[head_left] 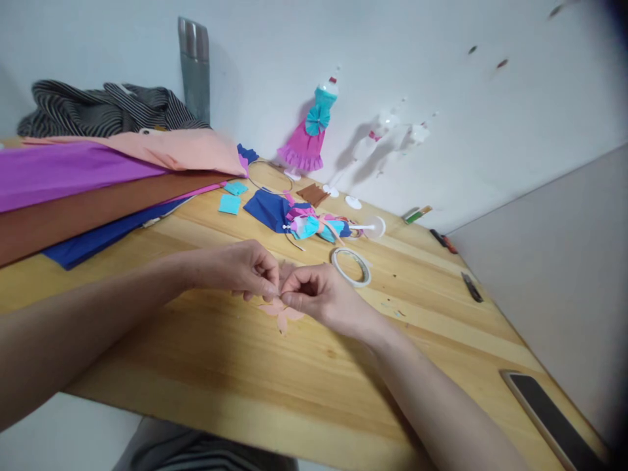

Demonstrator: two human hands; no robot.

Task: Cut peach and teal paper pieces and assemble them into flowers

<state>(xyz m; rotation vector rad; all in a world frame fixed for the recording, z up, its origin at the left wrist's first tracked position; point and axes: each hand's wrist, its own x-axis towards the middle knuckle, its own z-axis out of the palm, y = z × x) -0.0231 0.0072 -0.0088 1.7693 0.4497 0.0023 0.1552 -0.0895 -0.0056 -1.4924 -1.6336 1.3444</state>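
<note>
My left hand (255, 269) and my right hand (318, 297) meet over the middle of the wooden table (206, 366). Thumb and forefinger of each are pinched together, the tips almost touching. Whatever lies between them is too small to make out. Just below the fingertips, on the tabletop, is a peach paper flower shape (282, 320) with several petals, partly covered by my hands. Beyond my right hand lies a roll of tape (363, 278) on its side. Farther back a small figure wrapped in blue and pink paper (309, 227) lies down with its white round base (377, 227) pointing right.
Peach, purple, brown and blue paper sheets (98, 196) spread at left, before a striped cloth (108, 108) and a thermos (195, 78). A dressed figure (307, 140) and two plain white figures (366, 150) stand by the wall. A cutter (471, 288) and phone (549, 418) lie right.
</note>
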